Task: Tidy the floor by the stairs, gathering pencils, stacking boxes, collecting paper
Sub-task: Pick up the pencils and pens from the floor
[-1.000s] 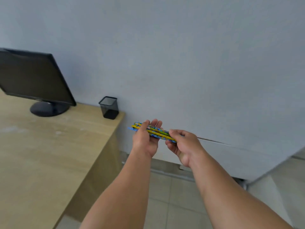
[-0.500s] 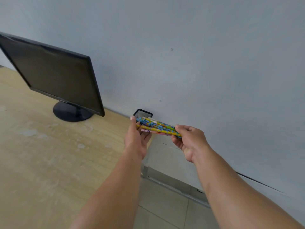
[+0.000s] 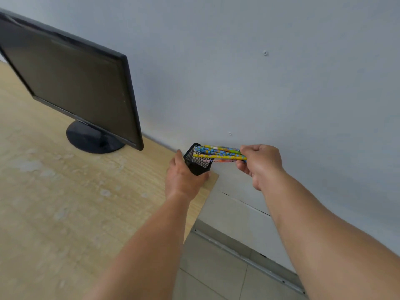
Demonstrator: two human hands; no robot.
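Black mesh pencil cup gripped in my left hand, fingers wrapped round its base, tilting mouth toward right so pencils can slide in sideways. My right hand pinches bundle of yellow-blue pencils at one end, fingers pressed together; far tips just inside cup mouth. Cup sits at corner of wooden desk, against grey wall; left hand likely steadies it against tipping off. Monitor well apart on the left. Pencils not yet dropped in.
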